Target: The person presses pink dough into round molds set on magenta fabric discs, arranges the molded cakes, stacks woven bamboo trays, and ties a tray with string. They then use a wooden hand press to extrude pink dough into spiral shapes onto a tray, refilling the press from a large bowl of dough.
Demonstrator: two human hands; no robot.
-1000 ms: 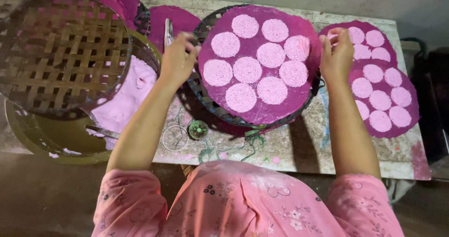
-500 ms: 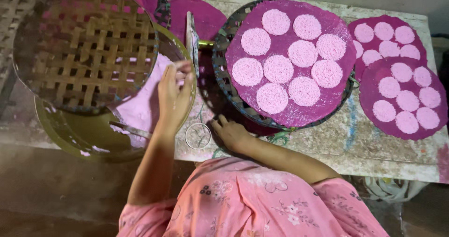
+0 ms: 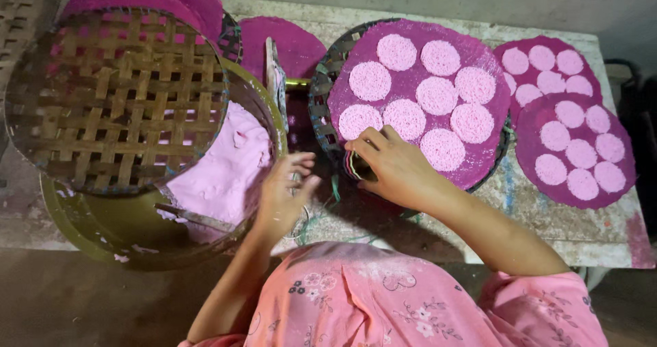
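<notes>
My right hand [image 3: 397,169] rests at the near left rim of a round woven tray [image 3: 320,107], fingers closed on a small striped object [image 3: 351,163]. The tray carries a purple cloth [image 3: 482,56] with several pale pink round discs [image 3: 438,95] on it. My left hand [image 3: 284,196] hovers with fingers apart at the right rim of a large olive basin [image 3: 102,241] that holds pink dough [image 3: 226,176]. It grips nothing.
A woven bamboo lattice [image 3: 116,100] lies across the basin's left part. Two more purple cloths [image 3: 575,152] with pink discs lie at the right on the worn stone table [image 3: 547,234]. Plain purple cloths [image 3: 294,46] lie at the back. A thin stick [image 3: 195,217] sits in the dough.
Both hands let go of the disc tray. My left hand went to the basin rim and then lower. My right hand dropped to the table, then rose to the tray's near rim.
</notes>
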